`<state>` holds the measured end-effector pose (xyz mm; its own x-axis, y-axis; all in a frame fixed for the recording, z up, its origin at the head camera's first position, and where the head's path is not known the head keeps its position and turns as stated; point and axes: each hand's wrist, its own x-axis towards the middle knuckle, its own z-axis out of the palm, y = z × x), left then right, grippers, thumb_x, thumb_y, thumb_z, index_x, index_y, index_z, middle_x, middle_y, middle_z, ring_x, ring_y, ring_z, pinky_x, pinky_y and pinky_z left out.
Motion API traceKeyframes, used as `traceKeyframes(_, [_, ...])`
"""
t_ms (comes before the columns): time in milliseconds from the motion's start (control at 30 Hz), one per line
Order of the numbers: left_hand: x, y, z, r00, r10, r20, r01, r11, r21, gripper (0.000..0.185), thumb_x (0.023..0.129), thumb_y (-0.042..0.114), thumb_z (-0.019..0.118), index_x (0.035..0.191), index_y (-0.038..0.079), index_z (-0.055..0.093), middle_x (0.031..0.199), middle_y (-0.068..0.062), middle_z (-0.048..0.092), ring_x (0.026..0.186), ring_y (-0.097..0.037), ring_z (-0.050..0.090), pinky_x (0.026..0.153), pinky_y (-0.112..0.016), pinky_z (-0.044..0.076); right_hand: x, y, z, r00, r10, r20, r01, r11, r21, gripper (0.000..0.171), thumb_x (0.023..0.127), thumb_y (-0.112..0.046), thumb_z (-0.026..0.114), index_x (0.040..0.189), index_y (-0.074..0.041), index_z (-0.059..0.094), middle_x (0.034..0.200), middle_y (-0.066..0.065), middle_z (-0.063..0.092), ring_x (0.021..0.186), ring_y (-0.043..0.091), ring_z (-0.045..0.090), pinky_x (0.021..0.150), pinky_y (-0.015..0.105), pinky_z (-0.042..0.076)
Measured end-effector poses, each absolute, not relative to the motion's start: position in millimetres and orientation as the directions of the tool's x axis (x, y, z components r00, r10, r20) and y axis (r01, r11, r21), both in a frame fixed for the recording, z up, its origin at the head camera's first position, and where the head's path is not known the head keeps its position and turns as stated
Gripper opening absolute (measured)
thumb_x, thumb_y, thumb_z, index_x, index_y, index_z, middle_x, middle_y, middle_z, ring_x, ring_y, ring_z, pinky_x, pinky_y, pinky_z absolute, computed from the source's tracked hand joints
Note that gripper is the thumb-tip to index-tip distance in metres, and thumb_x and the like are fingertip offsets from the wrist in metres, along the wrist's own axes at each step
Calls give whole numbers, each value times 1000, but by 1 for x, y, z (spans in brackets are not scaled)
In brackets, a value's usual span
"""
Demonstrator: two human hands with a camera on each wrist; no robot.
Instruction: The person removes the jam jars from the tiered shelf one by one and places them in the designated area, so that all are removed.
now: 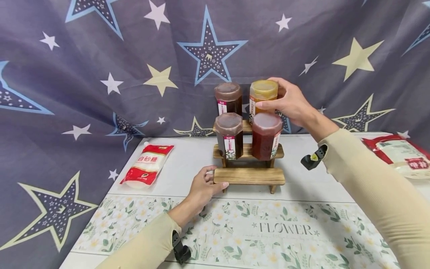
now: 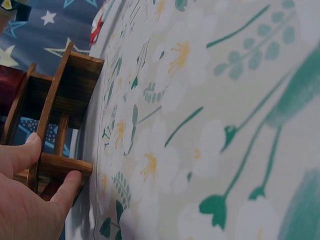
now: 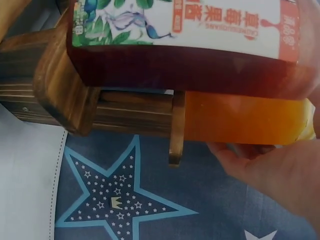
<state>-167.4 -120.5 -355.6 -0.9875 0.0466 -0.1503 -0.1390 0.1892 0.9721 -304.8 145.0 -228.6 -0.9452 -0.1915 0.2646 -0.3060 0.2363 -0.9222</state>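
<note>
Three other jars crowd the rack (sugar bag nearby).

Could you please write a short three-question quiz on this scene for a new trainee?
1. Which jar does the right hand grip?
A. the orange jar on the top step
B. the red jar on the middle step
C. the bag of sugar
2. True or false: the left hand holds the lowest step of the wooden rack.
3. How many jars stand on the rack?

Key
1. A. The fingers wrap round the orange jar at the top right.
2. True. Thumb and fingers pinch the left end of the bottom board.
3. Four: two dark jars on the left, the orange and the red on the right.
</note>
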Motion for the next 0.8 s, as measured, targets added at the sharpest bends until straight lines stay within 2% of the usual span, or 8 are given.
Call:
traceKeyframes(100, [-166,-120,-353,-988,47,-146,-135,183,974,62,84,3,73,138,4,43,118,-19,61,86,-17,59,77,-30,51,-303,146,-228,-941,-144,306,-330,196,-923,70,76,-17,84,136,-14,48,119,8,59,106,20,57,81,28,50])
traceKeyframes(233, [-174,-123,-368,-989,50,-141,-131,173,976,65,83,5,75,138,5,42,118,-17,61,86,-17,59,74,-29,51,-299,153,-225,-927,-62,370,-375,128,-918,64,75,-12,84,131,-12,52,112,6,60,100,20,57,79,26,50])
traceKeyframes(467, [-185,-125,-386,-991,39,-127,-118,181,976,70,80,9,79,140,8,42,116,-13,63,86,-16,59,72,-29,51,-295,177,-217,-925,0,379,-379,-35,-925,59,69,-6,87,121,-12,59,107,7,63,95,23,58,69,24,55])
traceKeyframes(700, [-183,-126,-385,-991,37,-126,-118,171,978,71,80,10,79,140,8,41,116,-13,63,87,-15,61,74,-30,52,-285,199,-220,-933,42,359,-359,3,-933,62,71,-10,86,126,-15,59,113,5,62,101,22,55,71,22,53])
traceKeyframes(800, [-183,-126,-384,-991,37,-128,-120,177,977,71,80,11,79,140,8,41,117,-12,64,87,-16,61,74,-31,52,-282,209,-225,-929,55,365,-367,-48,-929,60,69,-5,86,123,-11,60,112,7,62,101,23,54,72,21,53])
